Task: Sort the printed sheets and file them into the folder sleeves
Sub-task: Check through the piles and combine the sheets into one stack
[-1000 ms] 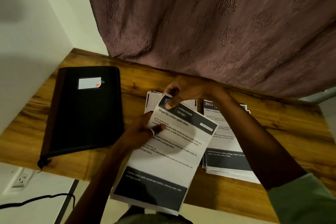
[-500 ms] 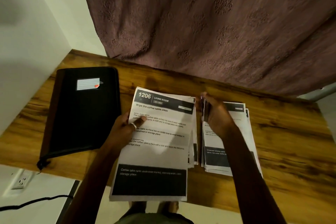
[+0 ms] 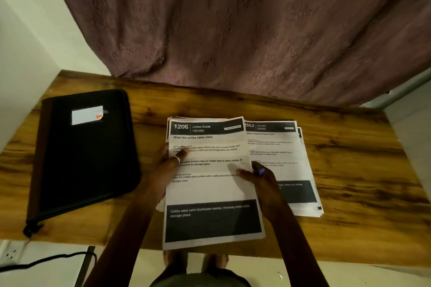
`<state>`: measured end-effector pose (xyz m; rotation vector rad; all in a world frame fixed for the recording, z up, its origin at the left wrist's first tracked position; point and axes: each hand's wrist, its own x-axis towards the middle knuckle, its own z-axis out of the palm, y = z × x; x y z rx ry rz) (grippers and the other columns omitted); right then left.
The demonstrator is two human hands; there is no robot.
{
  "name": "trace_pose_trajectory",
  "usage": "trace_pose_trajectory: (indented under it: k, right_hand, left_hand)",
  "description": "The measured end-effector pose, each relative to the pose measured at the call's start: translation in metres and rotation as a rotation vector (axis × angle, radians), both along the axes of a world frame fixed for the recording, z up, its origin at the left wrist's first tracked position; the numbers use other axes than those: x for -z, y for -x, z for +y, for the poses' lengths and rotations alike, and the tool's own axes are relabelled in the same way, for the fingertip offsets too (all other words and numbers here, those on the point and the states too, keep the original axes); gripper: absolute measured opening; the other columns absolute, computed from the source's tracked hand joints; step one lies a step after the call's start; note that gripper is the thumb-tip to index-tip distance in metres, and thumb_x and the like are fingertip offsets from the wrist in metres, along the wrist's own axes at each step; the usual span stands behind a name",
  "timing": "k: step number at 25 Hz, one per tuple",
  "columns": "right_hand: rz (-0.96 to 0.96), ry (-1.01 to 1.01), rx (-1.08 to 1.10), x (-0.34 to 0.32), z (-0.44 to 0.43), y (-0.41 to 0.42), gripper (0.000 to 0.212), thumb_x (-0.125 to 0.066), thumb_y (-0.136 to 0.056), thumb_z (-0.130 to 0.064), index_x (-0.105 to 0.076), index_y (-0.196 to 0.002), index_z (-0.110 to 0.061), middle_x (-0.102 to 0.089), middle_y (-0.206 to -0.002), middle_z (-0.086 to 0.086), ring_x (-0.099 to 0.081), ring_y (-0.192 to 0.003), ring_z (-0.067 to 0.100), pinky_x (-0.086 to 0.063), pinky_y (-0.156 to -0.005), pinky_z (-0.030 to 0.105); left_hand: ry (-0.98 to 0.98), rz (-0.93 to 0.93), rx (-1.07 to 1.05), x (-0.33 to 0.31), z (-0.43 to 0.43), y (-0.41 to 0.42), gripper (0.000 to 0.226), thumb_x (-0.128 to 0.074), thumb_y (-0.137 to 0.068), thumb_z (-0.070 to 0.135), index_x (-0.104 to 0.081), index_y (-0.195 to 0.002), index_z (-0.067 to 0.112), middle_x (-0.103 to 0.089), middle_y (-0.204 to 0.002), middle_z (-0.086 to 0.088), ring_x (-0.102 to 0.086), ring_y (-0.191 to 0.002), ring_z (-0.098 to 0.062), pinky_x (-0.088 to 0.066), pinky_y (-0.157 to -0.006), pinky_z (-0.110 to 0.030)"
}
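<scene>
Two stacks of printed sheets lie side by side on the wooden table (image 3: 349, 170). The left stack (image 3: 210, 193), headed "1206 LIVING ROOM", overhangs the table's front edge. My left hand (image 3: 170, 163) grips its left side, thumb on top of the page. The right edge of that stack is held by my right hand (image 3: 258, 177), fingers spread over the page; something small and blue shows at a fingertip. The right stack (image 3: 286, 147), headed "KITCHEN", lies partly under the left one. A closed black zip folder (image 3: 81, 158) with a white label lies flat at the left.
A mauve curtain (image 3: 233, 30) hangs behind the table's far edge. A white wall (image 3: 23, 65) closes off the left side. Below the table at the lower left are a wall socket (image 3: 9, 254) and a black cable (image 3: 46, 261). My bare feet show under the front edge.
The living-room sheet was laid flat onto the left stack. My right hand let go of its top, went to the kitchen stack, then came back to the left stack's right edge.
</scene>
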<state>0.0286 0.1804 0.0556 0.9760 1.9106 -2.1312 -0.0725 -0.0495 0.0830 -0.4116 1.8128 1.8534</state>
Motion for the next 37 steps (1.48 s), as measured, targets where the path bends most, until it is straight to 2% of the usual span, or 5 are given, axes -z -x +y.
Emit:
trace_pose_trajectory:
  k: [10,21,25,34,37]
  right_hand:
    - [-0.037,-0.406,0.128,-0.010,0.134,-0.011,0.026,-0.072,-0.086,-0.018,-0.062,-0.111,-0.015,-0.072,-0.104,0.004,-0.071,-0.088,0.019,-0.057,-0.065,0.027]
    - [-0.179,-0.586,0.062,0.057,0.186,0.014,0.039,-0.064,-0.092,-0.009,-0.044,-0.126,-0.002,-0.057,-0.126,0.019,-0.058,-0.116,0.035,-0.051,-0.094,0.045]
    - [-0.155,-0.625,0.101,0.051,0.193,0.004,0.034,-0.058,-0.096,-0.007,-0.045,-0.126,-0.001,-0.056,-0.123,0.017,-0.054,-0.121,0.036,-0.046,-0.101,0.045]
    - [0.087,-0.939,-0.664,0.035,0.084,-0.064,0.051,-0.059,-0.096,-0.025,-0.042,-0.143,-0.015,-0.047,-0.130,0.004,-0.051,-0.113,0.011,-0.040,-0.085,0.013]
    - [0.157,-0.972,-0.820,0.063,0.044,-0.096,0.055,-0.064,-0.092,-0.014,-0.045,-0.143,-0.022,-0.050,-0.139,0.001,-0.056,-0.118,0.015,-0.050,-0.093,0.022]
  left_hand:
    - [0.187,0.139,0.466,0.036,0.128,-0.030,0.035,-0.057,-0.101,0.022,-0.048,-0.135,0.021,-0.060,-0.138,0.001,-0.056,-0.125,-0.018,-0.047,-0.089,-0.024]
    - [0.557,0.297,0.474,0.092,0.193,-0.031,0.044,-0.063,-0.094,0.012,-0.045,-0.135,0.012,-0.063,-0.131,-0.007,-0.066,-0.114,-0.026,-0.050,-0.057,-0.012]
    - [0.618,0.330,0.494,0.094,0.191,-0.032,0.044,-0.065,-0.093,0.013,-0.047,-0.133,0.012,-0.063,-0.131,-0.007,-0.066,-0.115,-0.027,-0.060,-0.076,-0.026]
    - [0.960,0.558,0.463,0.073,0.154,-0.046,0.049,-0.063,-0.094,0.038,-0.046,-0.136,0.020,-0.053,-0.133,-0.005,-0.046,-0.127,-0.027,-0.053,-0.093,-0.039]
    - [0.934,0.560,0.421,0.078,0.118,-0.056,0.051,-0.065,-0.092,0.037,-0.048,-0.137,0.020,-0.055,-0.134,-0.005,-0.048,-0.128,-0.027,-0.050,-0.099,-0.041]
